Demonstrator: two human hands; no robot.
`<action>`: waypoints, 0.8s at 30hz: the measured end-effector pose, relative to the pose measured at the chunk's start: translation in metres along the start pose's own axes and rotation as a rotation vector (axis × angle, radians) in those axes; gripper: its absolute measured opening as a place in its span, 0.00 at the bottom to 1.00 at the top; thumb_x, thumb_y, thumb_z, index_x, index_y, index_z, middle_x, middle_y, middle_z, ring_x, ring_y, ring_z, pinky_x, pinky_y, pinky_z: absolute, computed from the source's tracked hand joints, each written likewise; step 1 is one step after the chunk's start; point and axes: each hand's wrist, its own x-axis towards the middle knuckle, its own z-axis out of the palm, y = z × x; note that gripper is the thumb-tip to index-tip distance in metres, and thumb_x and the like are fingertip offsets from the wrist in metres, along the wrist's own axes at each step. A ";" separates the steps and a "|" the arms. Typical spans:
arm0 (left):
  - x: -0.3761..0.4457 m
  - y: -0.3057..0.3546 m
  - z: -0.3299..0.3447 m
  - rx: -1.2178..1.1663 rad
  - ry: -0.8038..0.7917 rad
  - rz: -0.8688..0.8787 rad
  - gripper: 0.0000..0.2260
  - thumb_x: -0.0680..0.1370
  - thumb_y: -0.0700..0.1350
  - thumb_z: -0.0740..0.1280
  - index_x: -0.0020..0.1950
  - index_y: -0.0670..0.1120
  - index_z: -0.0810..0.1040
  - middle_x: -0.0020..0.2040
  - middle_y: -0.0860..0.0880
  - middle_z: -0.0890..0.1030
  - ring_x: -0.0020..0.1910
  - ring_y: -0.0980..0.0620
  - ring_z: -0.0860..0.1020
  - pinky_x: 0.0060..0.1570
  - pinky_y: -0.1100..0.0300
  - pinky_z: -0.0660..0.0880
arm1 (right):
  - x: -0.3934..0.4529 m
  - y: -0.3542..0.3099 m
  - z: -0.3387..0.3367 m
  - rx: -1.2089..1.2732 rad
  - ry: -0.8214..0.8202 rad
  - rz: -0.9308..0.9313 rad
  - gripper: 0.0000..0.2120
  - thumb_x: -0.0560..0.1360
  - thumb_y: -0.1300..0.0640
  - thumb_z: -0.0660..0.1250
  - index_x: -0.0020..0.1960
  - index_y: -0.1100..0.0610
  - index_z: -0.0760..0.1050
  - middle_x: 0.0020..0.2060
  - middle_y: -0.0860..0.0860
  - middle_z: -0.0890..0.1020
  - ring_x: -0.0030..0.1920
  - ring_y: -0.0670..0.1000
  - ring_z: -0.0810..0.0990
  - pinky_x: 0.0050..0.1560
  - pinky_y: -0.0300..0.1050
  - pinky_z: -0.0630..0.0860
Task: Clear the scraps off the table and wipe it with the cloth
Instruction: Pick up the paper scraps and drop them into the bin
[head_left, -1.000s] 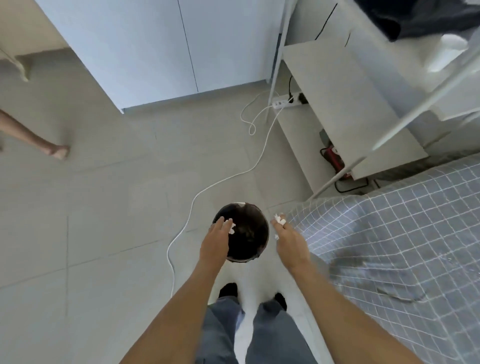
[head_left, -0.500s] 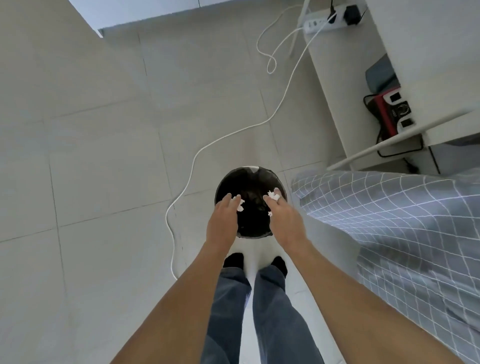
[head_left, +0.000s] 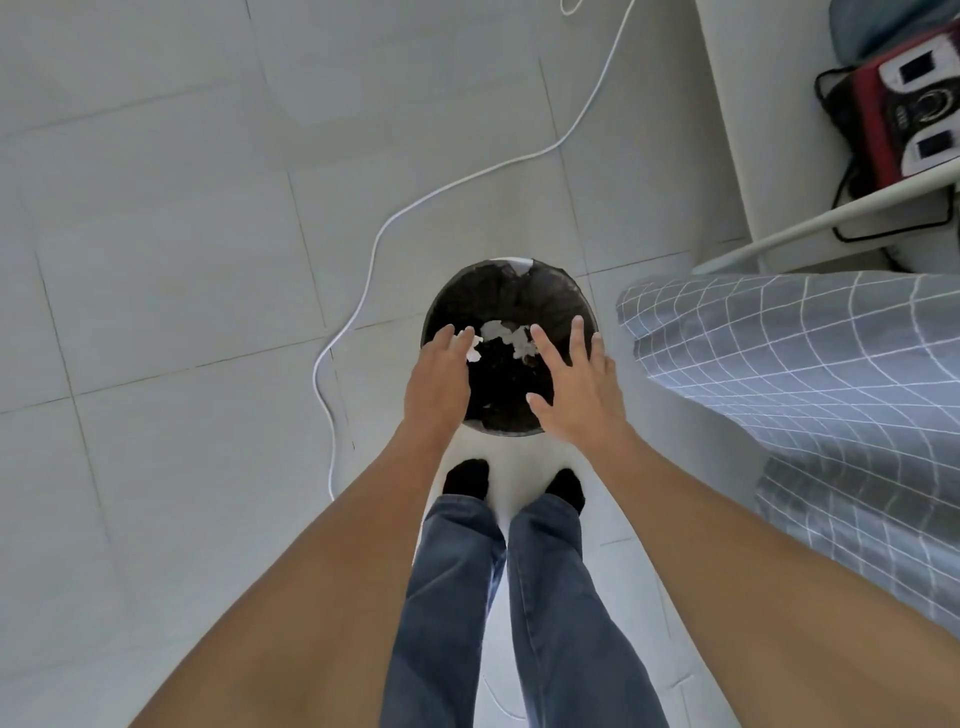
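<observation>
Both hands hang over the mouth of the bin (head_left: 506, 291), and the difference from half a second ago is plain: then each hand had white paper scraps pinched at its fingertips, and now the right hand (head_left: 574, 387) is spread wide with straight fingers and nothing in it, while the left hand (head_left: 439, 384) has its fingers extended with one last white scrap (head_left: 472, 351) at, or just beneath, the fingertips; whether it is touching them or already falling cannot be told. Pale scraps (head_left: 511, 335) show against the black liner inside the bin, blurred, which suggests they are either dropping or have just landed. The bin stands on the tiled floor (head_left: 171, 234) just ahead of the person's feet, with a white cable (head_left: 363, 270) trailing past its left side and the checked bedcover (head_left: 810, 374) close on the right. On this showing, the scrap-clearing part of the task looks as good as done for this handful: the paper has gone from the hands into the bin. The surface to be wiped and the cloth are nowhere in view, so the wiping is judged to be still ahead, and whether more scraps remain on the surface cannot be told from here.
</observation>
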 end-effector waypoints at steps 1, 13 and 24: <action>0.000 0.002 0.001 -0.006 0.003 0.006 0.21 0.82 0.36 0.57 0.75 0.45 0.64 0.74 0.43 0.65 0.70 0.43 0.67 0.67 0.53 0.66 | 0.000 0.002 0.000 -0.002 0.004 0.005 0.41 0.77 0.45 0.64 0.78 0.43 0.38 0.77 0.59 0.39 0.76 0.64 0.43 0.75 0.58 0.48; -0.005 0.016 -0.013 -0.123 -0.167 0.026 0.42 0.77 0.52 0.67 0.78 0.46 0.41 0.79 0.43 0.40 0.78 0.43 0.45 0.75 0.51 0.50 | -0.020 0.017 -0.018 -0.015 0.020 0.023 0.40 0.78 0.46 0.62 0.78 0.44 0.38 0.77 0.59 0.39 0.77 0.60 0.43 0.75 0.57 0.48; -0.037 0.045 -0.094 0.245 -0.269 -0.013 0.35 0.81 0.58 0.56 0.79 0.44 0.41 0.78 0.42 0.41 0.78 0.43 0.44 0.74 0.46 0.54 | -0.071 -0.013 -0.095 -0.017 0.089 0.023 0.34 0.79 0.47 0.60 0.79 0.48 0.44 0.78 0.58 0.44 0.78 0.58 0.44 0.76 0.56 0.48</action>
